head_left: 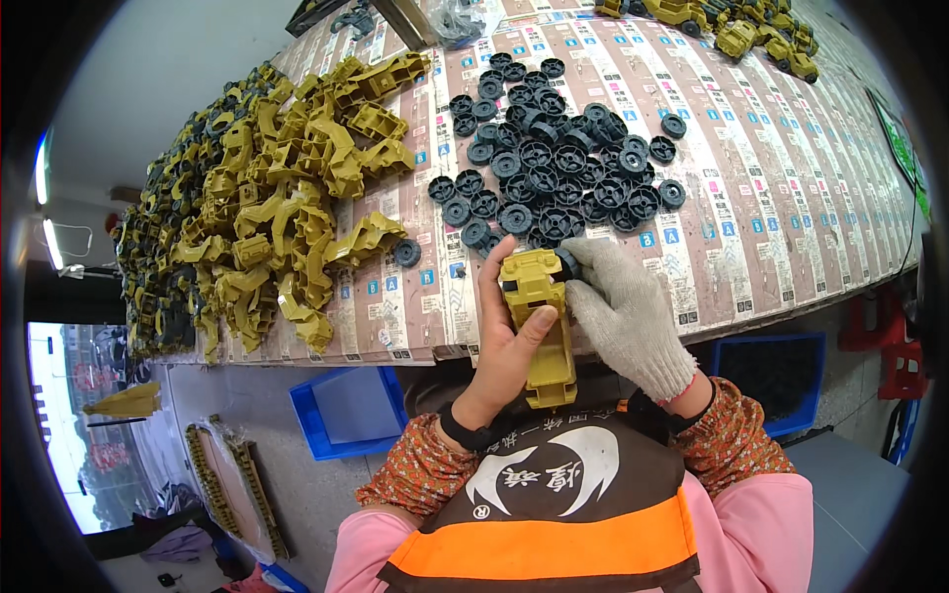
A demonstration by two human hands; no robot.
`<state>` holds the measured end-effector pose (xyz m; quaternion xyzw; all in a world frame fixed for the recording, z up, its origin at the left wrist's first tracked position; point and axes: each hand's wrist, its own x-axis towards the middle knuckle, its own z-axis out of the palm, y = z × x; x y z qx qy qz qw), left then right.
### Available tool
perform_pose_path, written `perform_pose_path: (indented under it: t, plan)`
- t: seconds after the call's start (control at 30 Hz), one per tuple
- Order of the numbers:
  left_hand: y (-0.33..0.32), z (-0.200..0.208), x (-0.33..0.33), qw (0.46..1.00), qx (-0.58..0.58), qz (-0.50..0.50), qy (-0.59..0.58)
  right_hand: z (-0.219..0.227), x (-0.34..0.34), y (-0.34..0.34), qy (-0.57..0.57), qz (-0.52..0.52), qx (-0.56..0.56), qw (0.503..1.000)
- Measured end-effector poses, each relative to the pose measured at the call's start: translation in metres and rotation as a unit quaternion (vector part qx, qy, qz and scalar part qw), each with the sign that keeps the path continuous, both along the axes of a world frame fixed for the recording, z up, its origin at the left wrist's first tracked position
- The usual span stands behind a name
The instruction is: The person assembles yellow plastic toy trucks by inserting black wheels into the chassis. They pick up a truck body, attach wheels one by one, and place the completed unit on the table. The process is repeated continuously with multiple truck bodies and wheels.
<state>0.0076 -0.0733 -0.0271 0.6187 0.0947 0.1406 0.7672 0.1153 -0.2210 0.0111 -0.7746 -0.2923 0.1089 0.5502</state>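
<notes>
My bare left hand (497,364) is wrapped round a yellow plastic toy truck body (551,374), its thumb across the top. The body is held upright in front of my apron, close to the table's near edge. My right hand (633,318), in a pale knitted glove, pinches a black toy wheel (566,263) against the right side of the body's far end. The gloved fingertips partly cover this wheel. Just beyond both hands lies a heap of loose black wheels (568,163), with a single wheel (406,253) apart to the left.
A large pile of yellow truck parts (297,203) covers the table's left side, with dark parts behind it. Yellow trucks (736,40) stand at the far right. Below the table edge are a blue bin (314,420), a blue crate (819,385) and red stools (902,371).
</notes>
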Motion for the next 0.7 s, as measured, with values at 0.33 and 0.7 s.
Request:
perform_pose_path:
  t: [0.33,0.7]
  plan:
    - [0.002,0.004,-0.004,0.979,0.192,-0.064,0.003,0.003,-0.008,-0.009,-0.057,0.033,-0.076,0.995]
    - [0.019,0.016,0.002,0.983,-0.02,-0.155,0.097,0.004,0.042,-0.017,-0.009,0.028,-0.08,0.996]
